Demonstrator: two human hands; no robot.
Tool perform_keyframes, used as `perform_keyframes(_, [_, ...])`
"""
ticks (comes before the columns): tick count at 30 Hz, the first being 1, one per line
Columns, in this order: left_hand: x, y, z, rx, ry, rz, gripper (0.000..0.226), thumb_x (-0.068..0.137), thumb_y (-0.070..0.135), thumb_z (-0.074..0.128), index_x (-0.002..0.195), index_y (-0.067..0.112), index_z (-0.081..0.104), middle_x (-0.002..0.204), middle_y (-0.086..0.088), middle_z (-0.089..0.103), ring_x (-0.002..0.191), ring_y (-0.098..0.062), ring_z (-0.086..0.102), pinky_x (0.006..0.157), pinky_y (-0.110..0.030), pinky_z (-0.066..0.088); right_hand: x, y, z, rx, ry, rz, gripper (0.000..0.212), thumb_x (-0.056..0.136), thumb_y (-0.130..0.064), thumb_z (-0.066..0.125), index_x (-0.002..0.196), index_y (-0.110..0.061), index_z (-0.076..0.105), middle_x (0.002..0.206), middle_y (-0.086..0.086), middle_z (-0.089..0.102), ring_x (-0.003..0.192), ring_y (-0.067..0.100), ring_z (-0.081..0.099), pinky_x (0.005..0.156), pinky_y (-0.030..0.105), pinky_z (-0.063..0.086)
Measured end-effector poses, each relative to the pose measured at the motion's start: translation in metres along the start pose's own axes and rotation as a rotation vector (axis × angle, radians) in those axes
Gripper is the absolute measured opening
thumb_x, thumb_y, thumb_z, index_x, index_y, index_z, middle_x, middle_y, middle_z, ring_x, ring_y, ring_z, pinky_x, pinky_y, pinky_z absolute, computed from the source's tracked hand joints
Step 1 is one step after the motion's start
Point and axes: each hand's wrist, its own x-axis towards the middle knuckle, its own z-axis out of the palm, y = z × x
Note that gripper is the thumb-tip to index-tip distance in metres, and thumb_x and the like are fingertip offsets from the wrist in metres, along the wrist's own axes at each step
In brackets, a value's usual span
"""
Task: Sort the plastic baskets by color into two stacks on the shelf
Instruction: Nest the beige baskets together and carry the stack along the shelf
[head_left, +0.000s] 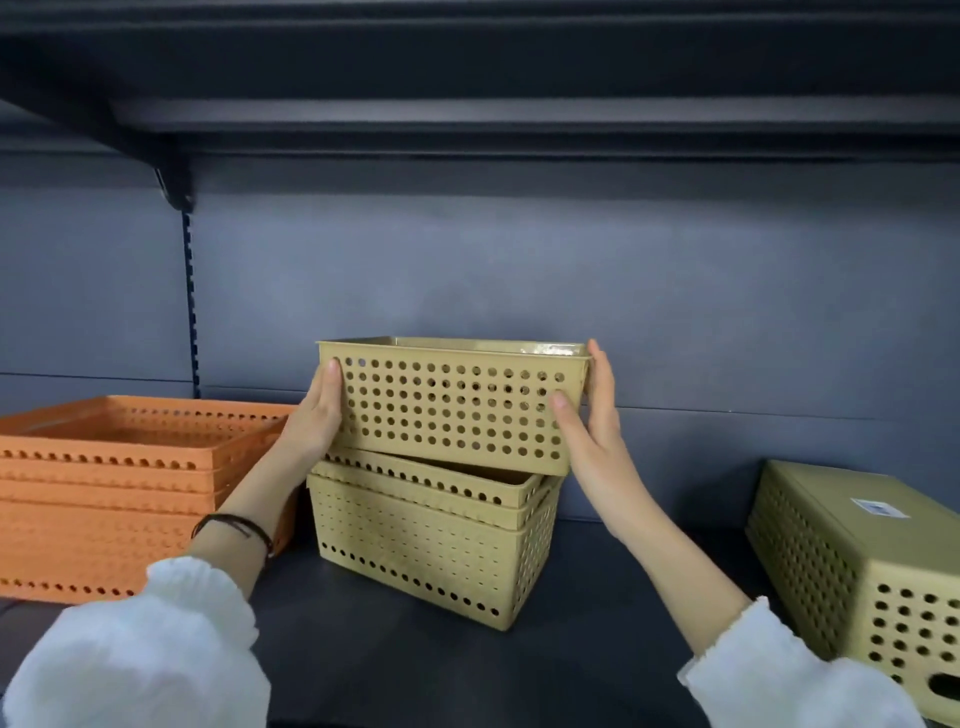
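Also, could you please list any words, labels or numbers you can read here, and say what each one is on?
White sticker on the bottom of the upside-down yellow basket at right: printed, but too small and blurred to read.
No other text shows on the held yellow basket, the yellow stack, the orange stack or the shelf.
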Motion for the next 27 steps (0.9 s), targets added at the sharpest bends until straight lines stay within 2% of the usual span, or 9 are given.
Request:
perform_keyframes(3, [0.001,-0.005,0.003,0.018,0.015,-0.021,0.079,0.084,0.075,0.004,0.15,0.034,0.019,0.158,0.002,0.026,0.145,-0.022,0.02,0.118,-0.043,0.012,-0.002,-0.002,-0.001,0.002,0.02,0.018,0.059,0.081,-0.063,0.05,0.123,-0.078,0.011,0.147,-0.011,0.035,0.14,0.014,0.03,0.111,0.053,0.032])
perform_keyframes(7, [-0.016,-0.001,0.02,0.264,0.044,-0.031,0.073,0.09,0.066,0.005,0.145,0.028,0.034,0.154,-0.008,0.035,0.143,-0.032,0.025,0.115,-0.053,0.014,-0.005,-0.007,-0.021,-0.002,0.12,0.041,0.053,0.089,-0.054,0.046,0.126,-0.073,0.014,0.143,-0.01,0.04,0.132,0.013,0.041,0.107,0.044,0.038])
perform_keyframes(10, [-0.042,0.004,0.044,0.321,0.003,0.037,0.057,0.098,0.051,0.019,0.14,0.023,0.046,0.157,-0.007,0.028,0.146,-0.024,0.015,0.115,-0.049,0.007,-0.007,-0.009,-0.05,-0.01,0.225,0.022,0.049,0.099,-0.041,0.039,0.143,-0.051,0.019,0.128,-0.021,0.049,0.113,-0.01,0.052,0.093,0.026,0.043])
perform_keyframes(13, [-0.066,0.007,0.059,0.105,-0.059,0.119,0.059,0.087,0.066,0.031,0.127,0.033,0.06,0.151,0.001,0.038,0.143,-0.016,0.024,0.116,-0.051,0.016,-0.014,-0.006,-0.079,-0.07,0.267,0.036,0.046,0.1,-0.041,0.035,0.143,-0.049,0.022,0.113,-0.041,0.047,0.097,-0.026,0.05,0.087,0.019,0.039])
perform_keyframes(16, [-0.084,0.018,0.071,-0.065,-0.032,0.004,0.038,0.085,0.067,0.04,0.1,0.043,0.066,0.124,0.011,0.059,0.127,-0.015,0.044,0.107,-0.038,0.034,-0.022,-0.011,-0.099,-0.146,0.2,0.075,0.041,0.1,-0.047,0.03,0.139,-0.055,0.023,0.119,-0.044,0.04,0.114,-0.012,0.046,0.1,0.026,0.034])
perform_keyframes(18, [-0.094,0.028,0.079,-0.26,-0.008,-0.093,0.028,0.09,0.056,0.044,0.091,0.036,0.064,0.1,0.015,0.064,0.105,-0.01,0.056,0.082,-0.022,0.041,-0.026,-0.018,-0.105,-0.209,0.137,0.096,0.032,0.099,-0.05,0.027,0.131,-0.056,0.029,0.116,-0.041,0.044,0.107,-0.014,0.047,0.093,0.022,0.037])
perform_keyframes(20, [-0.098,0.032,0.085,-0.341,0.058,-0.099,0.029,0.093,0.05,0.045,0.09,0.03,0.065,0.094,0.012,0.067,0.093,-0.005,0.059,0.069,-0.02,0.04,-0.029,-0.018,-0.11,-0.255,0.113,0.124,0.026,0.099,-0.049,0.026,0.123,-0.046,0.036,0.107,-0.028,0.055,0.097,-0.011,0.052,0.08,0.022,0.04])
perform_keyframes(24, [-0.097,0.037,0.095,-0.313,0.181,-0.05,0.04,0.088,0.053,0.049,0.093,0.019,0.07,0.092,0.007,0.068,0.087,-0.011,0.059,0.072,-0.029,0.042,-0.051,0.007,-0.125,-0.387,0.069,0.22,0.031,0.099,-0.048,0.027,0.123,-0.031,0.039,0.1,-0.011,0.061,0.1,0.014,0.058,0.076,0.027,0.038])
perform_keyframes(27, [-0.097,0.037,0.103,-0.27,0.253,-0.093,0.046,0.082,0.057,0.053,0.096,0.015,0.067,0.096,0.001,0.067,0.091,-0.018,0.059,0.076,-0.034,0.044,-0.067,0.022,-0.138,-0.445,-0.039,0.196,0.045,0.098,-0.048,0.029,0.143,-0.039,0.029,0.133,-0.018,0.046,0.13,0.007,0.039,0.104,0.028,0.031])
